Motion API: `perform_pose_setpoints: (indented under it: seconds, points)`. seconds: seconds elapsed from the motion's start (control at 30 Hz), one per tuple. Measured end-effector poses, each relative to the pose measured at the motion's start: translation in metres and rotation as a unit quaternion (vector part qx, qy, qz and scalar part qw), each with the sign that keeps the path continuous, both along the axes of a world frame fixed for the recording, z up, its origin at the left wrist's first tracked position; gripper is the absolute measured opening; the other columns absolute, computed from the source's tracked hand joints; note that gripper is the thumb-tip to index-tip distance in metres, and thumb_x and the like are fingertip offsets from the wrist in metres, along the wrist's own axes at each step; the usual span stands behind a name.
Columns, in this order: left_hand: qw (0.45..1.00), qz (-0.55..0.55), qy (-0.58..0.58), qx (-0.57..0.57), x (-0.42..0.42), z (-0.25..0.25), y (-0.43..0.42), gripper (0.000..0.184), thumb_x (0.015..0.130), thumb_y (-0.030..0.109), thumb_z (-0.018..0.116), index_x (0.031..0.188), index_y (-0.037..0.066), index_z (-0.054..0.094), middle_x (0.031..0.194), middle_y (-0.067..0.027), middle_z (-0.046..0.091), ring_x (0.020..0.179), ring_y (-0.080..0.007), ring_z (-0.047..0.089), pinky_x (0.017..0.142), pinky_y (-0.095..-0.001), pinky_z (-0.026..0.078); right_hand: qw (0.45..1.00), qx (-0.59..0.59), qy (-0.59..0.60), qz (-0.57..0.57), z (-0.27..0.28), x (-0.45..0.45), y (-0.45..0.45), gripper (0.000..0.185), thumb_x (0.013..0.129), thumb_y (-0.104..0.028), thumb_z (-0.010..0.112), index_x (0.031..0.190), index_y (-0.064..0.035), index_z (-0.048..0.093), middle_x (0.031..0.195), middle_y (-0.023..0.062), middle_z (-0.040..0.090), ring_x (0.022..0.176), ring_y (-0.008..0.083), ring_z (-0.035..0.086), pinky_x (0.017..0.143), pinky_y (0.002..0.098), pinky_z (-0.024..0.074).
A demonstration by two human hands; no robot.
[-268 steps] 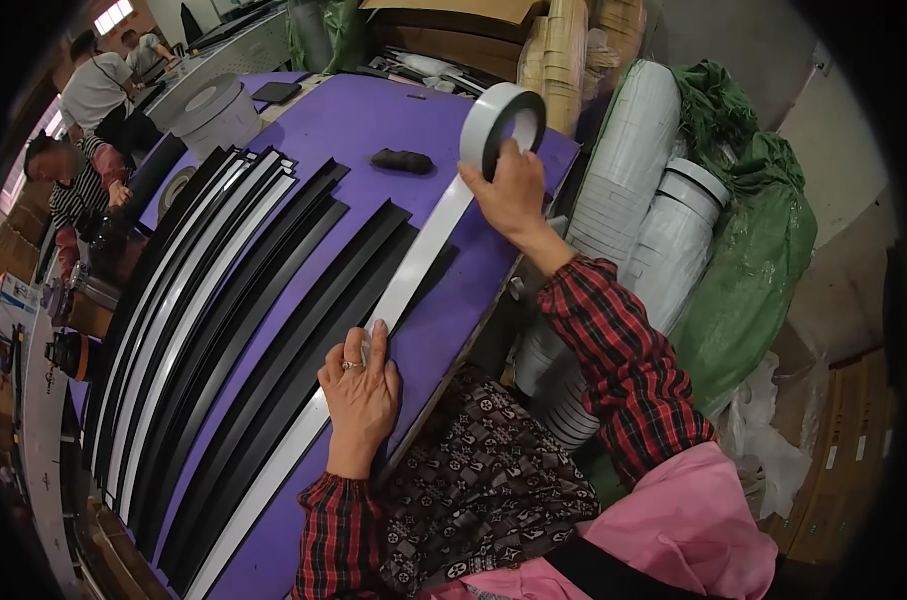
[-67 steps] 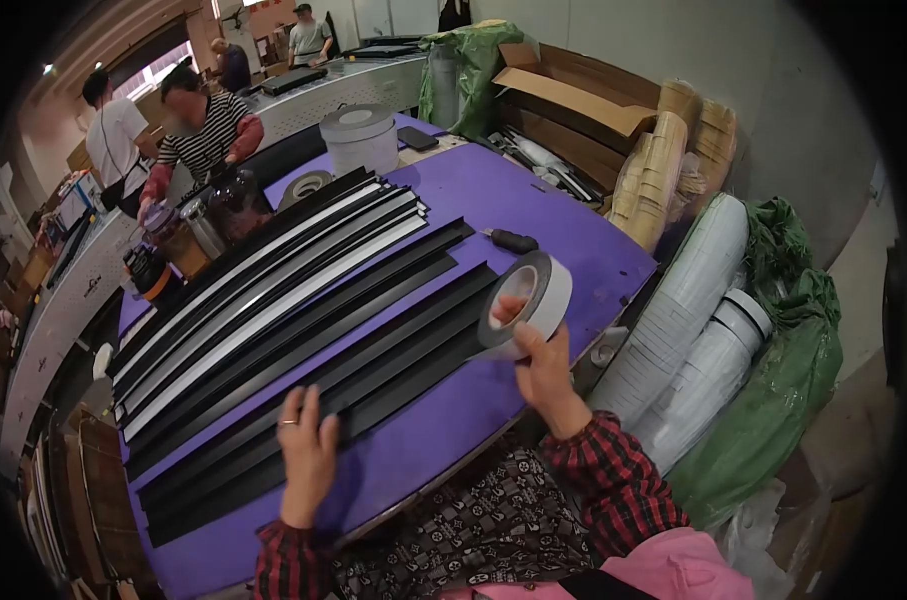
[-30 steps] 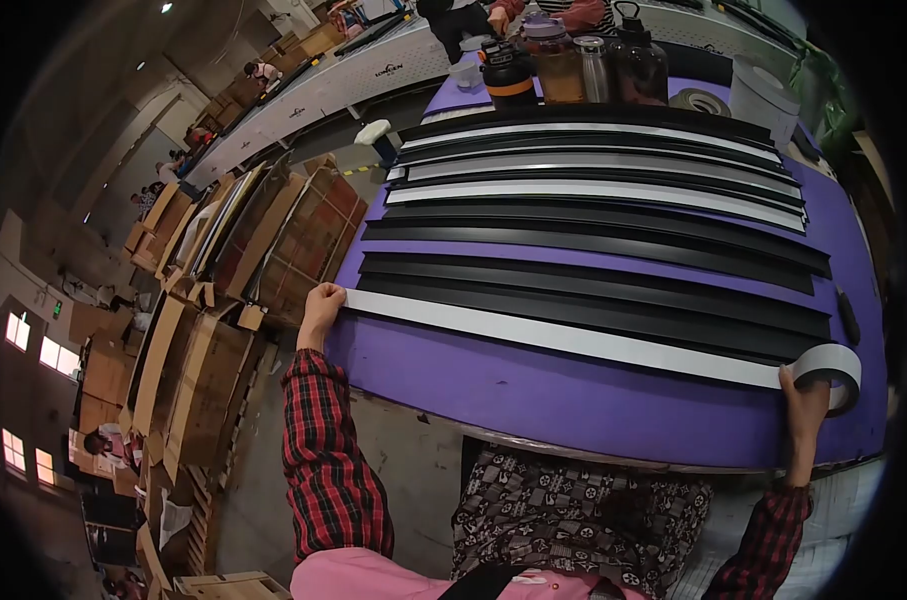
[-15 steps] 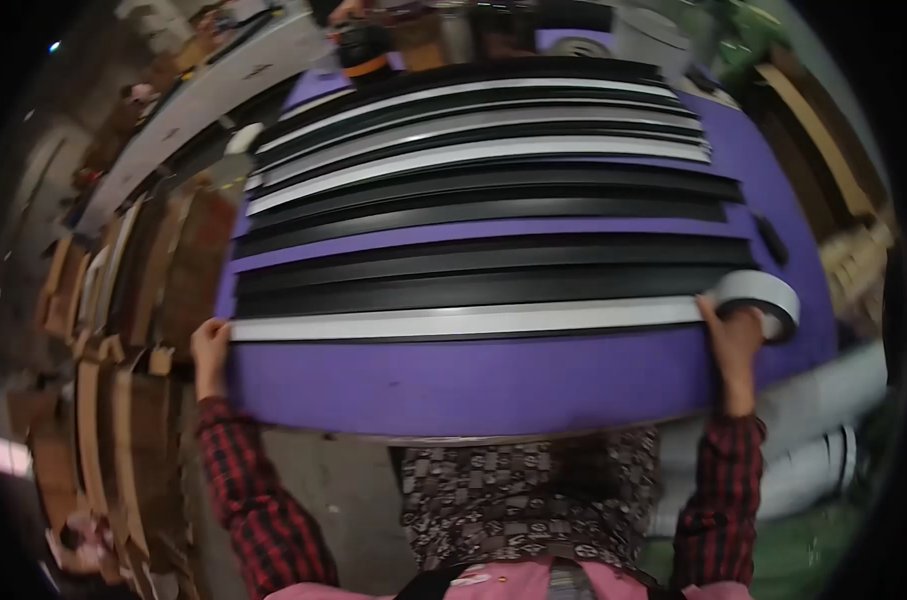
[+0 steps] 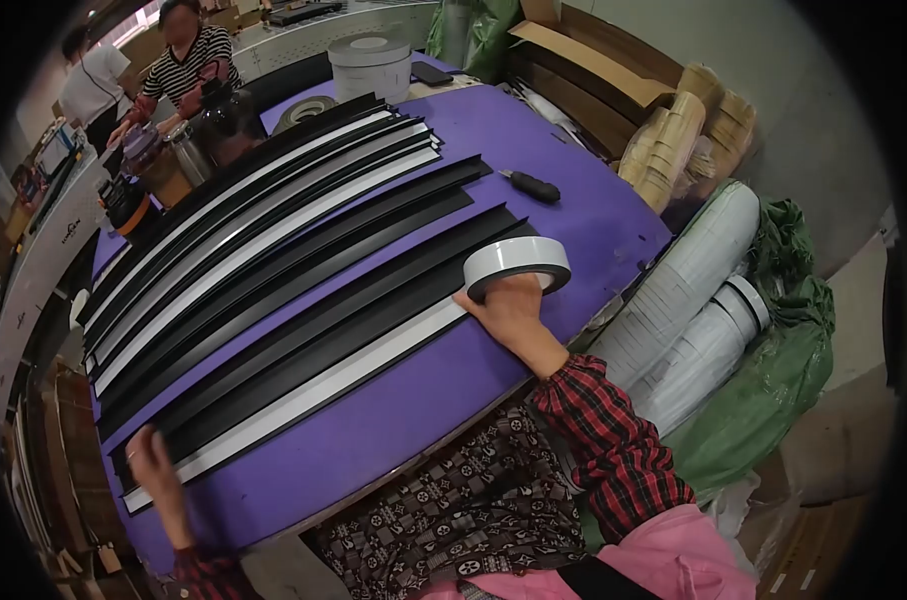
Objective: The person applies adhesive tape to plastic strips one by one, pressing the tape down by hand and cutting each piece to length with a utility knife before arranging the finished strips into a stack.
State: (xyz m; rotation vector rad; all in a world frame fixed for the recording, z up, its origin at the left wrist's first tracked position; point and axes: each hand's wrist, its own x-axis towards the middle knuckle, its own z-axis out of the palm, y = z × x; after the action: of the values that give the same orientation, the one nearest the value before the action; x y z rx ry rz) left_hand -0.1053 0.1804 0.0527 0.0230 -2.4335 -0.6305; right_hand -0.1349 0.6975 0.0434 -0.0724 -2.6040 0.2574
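My right hand (image 5: 511,318) has its fingers inside a white roll of tape (image 5: 513,256) and its thumb at the right end of a white-faced strip (image 5: 333,390). My left hand (image 5: 155,475), slightly blurred, hovers by the strip's left end with its fingers stretched out and nothing seen in them. Just behind lie black angled strips (image 5: 323,335) on the purple tabletop (image 5: 373,440). Farther back is a group of black strips with white and grey faces (image 5: 273,215). A black-handled cutter (image 5: 531,187) lies beyond the tape roll.
A white tub (image 5: 370,72), a phone (image 5: 431,74) and drink bottles (image 5: 158,165) stand or lie at the back. Two people (image 5: 188,60) are beyond the table. Wrapped rolls (image 5: 688,290) and a cardboard box (image 5: 593,70) are on the right.
My view has swung right, tilting the table in frame. My left hand has come off the strip's left end; my right hand still has the tape roll at the right end.
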Motion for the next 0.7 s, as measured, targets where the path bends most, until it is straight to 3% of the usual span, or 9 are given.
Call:
perform_pose_setpoints:
  seconds: [0.17, 0.2, 0.27, 0.3, 0.37, 0.4, 0.47, 0.57, 0.7]
  points:
    - [0.882, -0.465, -0.003, -0.081, -0.033, 0.026, 0.286, 0.016, 0.071, 0.006, 0.056, 0.087, 0.007, 0.055, 0.097, -0.0108, 0.052, 0.093, -0.0280, 0.048, 0.075, -0.0364, 0.040, 0.996, -0.061, 0.050, 0.038, 0.008, 0.005, 0.002, 0.037, 0.067, -0.039, 0.066, 0.071, -0.0022, 0.061, 0.069, 0.0109, 0.060, 0.065, 0.0266, 0.057, 0.061, 0.0370, 0.0429]
    - [0.877, -0.469, 0.027, -0.102, -0.041, 0.019, 0.321, 0.017, 0.073, 0.008, 0.054, 0.090, 0.007, 0.055, 0.098, -0.0107, 0.052, 0.094, -0.0277, 0.048, 0.077, -0.0362, 0.039, 0.954, -0.283, 0.060, 0.074, 0.012, 0.008, 0.001, 0.034, 0.069, -0.034, 0.067, 0.075, -0.0011, 0.060, 0.073, 0.0095, 0.060, 0.067, 0.0235, 0.057, 0.063, 0.0348, 0.0431]
    - [0.866, -0.481, 0.062, -0.120, -0.052, 0.006, 0.355, 0.018, 0.075, 0.010, 0.052, 0.093, 0.008, 0.054, 0.100, -0.0107, 0.051, 0.094, -0.0273, 0.048, 0.078, -0.0359, 0.038, 0.737, -0.635, 0.137, 0.184, 0.023, 0.003, 0.005, 0.024, 0.075, -0.019, 0.066, 0.084, -0.0001, 0.055, 0.082, 0.0047, 0.058, 0.075, 0.0142, 0.054, 0.067, 0.0275, 0.0425]
    - [0.882, -0.449, 0.058, -0.130, -0.052, 0.003, 0.365, 0.021, 0.077, 0.011, 0.051, 0.097, 0.009, 0.054, 0.101, -0.0106, 0.051, 0.095, -0.0273, 0.048, 0.080, -0.0361, 0.037, 0.742, -0.629, 0.144, 0.180, 0.025, 0.000, 0.018, 0.024, 0.075, -0.019, 0.066, 0.084, -0.0001, 0.055, 0.082, 0.0047, 0.058, 0.075, 0.0142, 0.054, 0.067, 0.0275, 0.0425]
    - [0.897, -0.413, 0.041, -0.154, -0.051, -0.002, 0.371, 0.029, 0.080, 0.014, 0.048, 0.109, 0.014, 0.051, 0.110, -0.0119, 0.049, 0.102, -0.0289, 0.045, 0.084, -0.0374, 0.034, 0.491, -0.836, 0.200, 0.144, 0.027, -0.006, 0.043, 0.019, 0.076, -0.014, 0.064, 0.085, -0.0016, 0.053, 0.085, 0.0049, 0.056, 0.079, 0.0141, 0.054, 0.069, 0.0270, 0.0423]
    - [0.898, -0.405, 0.030, -0.169, -0.052, -0.004, 0.371, 0.030, 0.081, 0.014, 0.047, 0.111, 0.015, 0.051, 0.114, -0.0125, 0.048, 0.105, -0.0296, 0.044, 0.086, -0.0377, 0.033, 0.497, -0.819, 0.241, 0.159, 0.048, -0.006, 0.049, 0.014, 0.078, -0.009, 0.060, 0.086, -0.0022, 0.052, 0.084, 0.0053, 0.056, 0.078, 0.0169, 0.056, 0.066, 0.0277, 0.0453]
    - [0.898, -0.396, -0.005, -0.190, -0.052, -0.004, 0.372, 0.033, 0.082, 0.016, 0.046, 0.115, 0.017, 0.050, 0.123, -0.0138, 0.044, 0.112, -0.0310, 0.040, 0.089, -0.0384, 0.030, 0.652, -0.698, 0.291, 0.059, 0.045, -0.021, 0.098, 0.019, 0.077, -0.015, 0.061, 0.087, -0.0009, 0.052, 0.079, 0.0054, 0.057, 0.072, 0.0204, 0.058, 0.064, 0.0307, 0.0460]
    - [0.892, -0.396, -0.001, -0.216, -0.052, -0.004, 0.374, 0.035, 0.080, 0.015, 0.047, 0.115, 0.017, 0.050, 0.122, -0.0134, 0.045, 0.111, -0.0308, 0.041, 0.090, -0.0390, 0.030, 0.941, -0.269, 0.180, -0.100, 0.031, -0.025, 0.149, 0.039, 0.068, -0.027, 0.067, 0.086, 0.0046, 0.051, 0.076, 0.0172, 0.059, 0.068, 0.0292, 0.059, 0.059, 0.0371, 0.0456]
    - [0.891, -0.400, -0.036, -0.213, -0.051, -0.003, 0.374, 0.036, 0.079, 0.012, 0.045, 0.114, 0.018, 0.051, 0.124, -0.0117, 0.043, 0.112, -0.0296, 0.040, 0.093, -0.0387, 0.029, 0.989, -0.054, 0.098, -0.093, 0.012, -0.028, 0.165, 0.046, 0.068, -0.038, 0.061, 0.085, 0.0045, 0.052, 0.080, 0.0209, 0.057, 0.076, 0.0369, 0.054, 0.068, 0.0428, 0.0420]
